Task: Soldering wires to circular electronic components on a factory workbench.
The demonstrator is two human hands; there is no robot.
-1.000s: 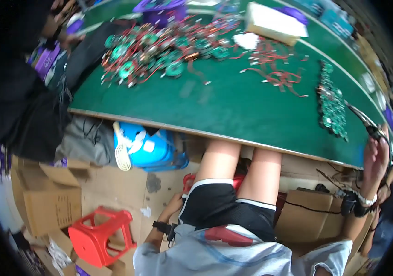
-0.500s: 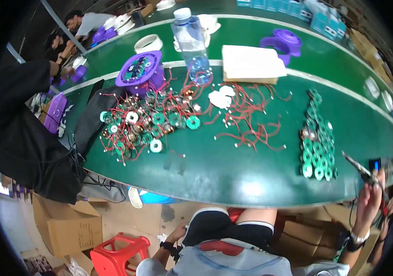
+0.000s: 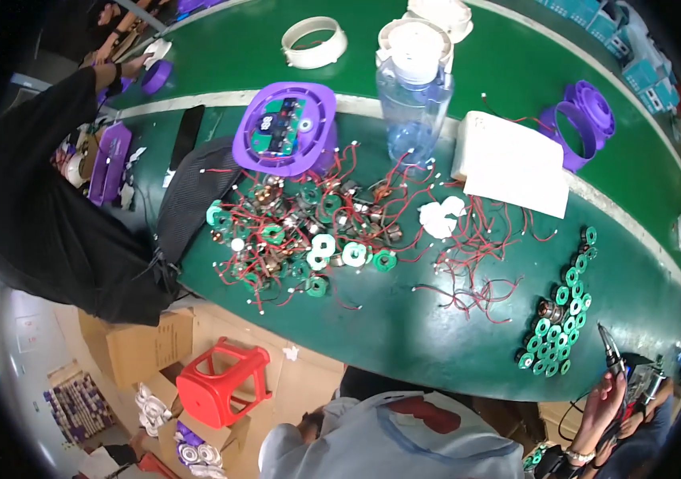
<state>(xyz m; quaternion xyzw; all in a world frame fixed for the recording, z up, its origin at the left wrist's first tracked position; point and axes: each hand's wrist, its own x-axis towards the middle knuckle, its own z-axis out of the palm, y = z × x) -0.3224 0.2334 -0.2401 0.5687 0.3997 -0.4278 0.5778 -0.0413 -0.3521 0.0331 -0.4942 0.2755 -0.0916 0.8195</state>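
At the right edge of the table, my right hand (image 3: pixel 602 409) is closed round a soldering iron (image 3: pixel 613 361), its tapered metal tip pointing up and away from me. To the left of that tip lies a cluster of small green ring-shaped coils (image 3: pixel 553 345), with a few copper-brown ones (image 3: pixel 549 310) among them. My left hand (image 3: pixel 311 427) is low beside my shirt, off the table; its fingers are hidden. A tangled heap of coils with red wires (image 3: pixel 300 231) covers the table's left part. Loose red wires (image 3: pixel 476 263) lie mid-table, beside crumpled white tissue (image 3: pixel 442 217).
A purple housing with a circuit board (image 3: pixel 286 132), a clear bottle (image 3: pixel 414 104) and white paper on a block (image 3: pixel 516 164) stand behind the heap. At left are a co-worker's black sleeve (image 3: pixel 61 199) and a red stool (image 3: pixel 225 383). Another person's arm shows beyond my right hand.
My view has turned, so the table appears shifted and tilted. My right hand still holds the soldering iron, now lower in view. My left hand, seen by my thigh before, is mostly hidden.
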